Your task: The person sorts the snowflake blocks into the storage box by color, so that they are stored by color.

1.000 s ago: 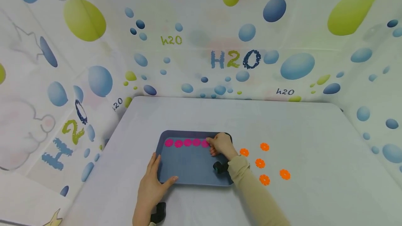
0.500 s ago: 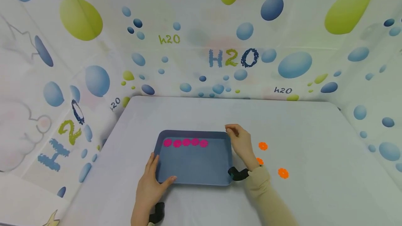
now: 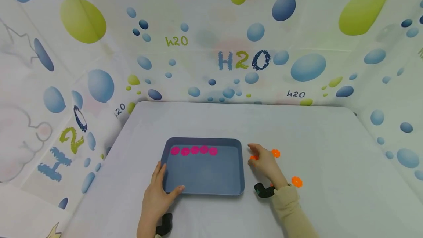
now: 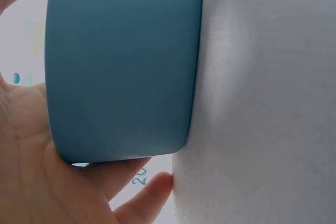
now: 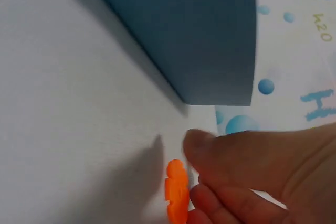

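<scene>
Where the left hand (image 3: 156,197) rests: left side of the tray (image 3: 205,175), fingers spread, thumb at near rim.
Right hand (image 3: 266,161): thumb and fingers apart around an orange disc (image 3: 254,157) on the table (image 3: 330,139), right of tray; contact unclear.
Pink discs (image 3: 195,150): five, one row inside the tray's far edge.

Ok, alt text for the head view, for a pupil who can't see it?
A person's right hand is at an orange disc beside a blue tray; the left hand touches the tray's near left corner. Five pink discs form a row inside, towards the far side. More orange discs lie further right.
</scene>
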The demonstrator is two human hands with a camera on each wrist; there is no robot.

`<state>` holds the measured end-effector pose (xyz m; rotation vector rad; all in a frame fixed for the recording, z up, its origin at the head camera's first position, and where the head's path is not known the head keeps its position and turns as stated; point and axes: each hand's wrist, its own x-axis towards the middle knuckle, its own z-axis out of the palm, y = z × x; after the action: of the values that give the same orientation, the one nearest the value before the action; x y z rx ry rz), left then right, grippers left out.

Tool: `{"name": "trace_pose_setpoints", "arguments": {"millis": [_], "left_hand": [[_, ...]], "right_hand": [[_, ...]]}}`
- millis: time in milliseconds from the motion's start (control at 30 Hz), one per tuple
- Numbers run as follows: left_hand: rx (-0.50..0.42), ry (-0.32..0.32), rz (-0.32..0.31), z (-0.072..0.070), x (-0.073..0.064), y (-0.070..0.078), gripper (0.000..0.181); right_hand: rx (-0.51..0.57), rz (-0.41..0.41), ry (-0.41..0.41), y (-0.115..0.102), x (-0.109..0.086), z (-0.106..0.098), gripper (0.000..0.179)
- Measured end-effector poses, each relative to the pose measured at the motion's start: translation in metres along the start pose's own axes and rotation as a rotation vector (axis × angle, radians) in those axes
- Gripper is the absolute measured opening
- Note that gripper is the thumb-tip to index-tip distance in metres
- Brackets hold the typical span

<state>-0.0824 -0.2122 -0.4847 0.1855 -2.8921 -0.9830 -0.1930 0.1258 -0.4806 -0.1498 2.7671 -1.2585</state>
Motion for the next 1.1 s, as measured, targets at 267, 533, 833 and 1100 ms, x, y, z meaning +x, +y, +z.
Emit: {"name": "trace_pose_setpoints", "arguments": {"millis": [267,533,833,1100], "left_hand": [[0.004,0.017,0.014,0.001,0.0,-0.001,0.098],[0.005,0.011,0.018,0.0,-0.001,-0.002,0.098],[0.005,0.013,0.023,0.001,-0.001,-0.002,0.096],[0.006,0.013,0.025,0.001,-0.001,-0.002,0.096]], "right_hand": [[-0.114,-0.039,0.086,0.002,-0.007,0.005,0.053],[-0.187,-0.006,0.081,-0.001,-0.007,0.004,0.038],[-0.153,0.135,-0.05,-0.002,-0.011,-0.01,0.01],[0.139,0.056,-0.03,-0.049,0.003,-0.011,0.021]]}}
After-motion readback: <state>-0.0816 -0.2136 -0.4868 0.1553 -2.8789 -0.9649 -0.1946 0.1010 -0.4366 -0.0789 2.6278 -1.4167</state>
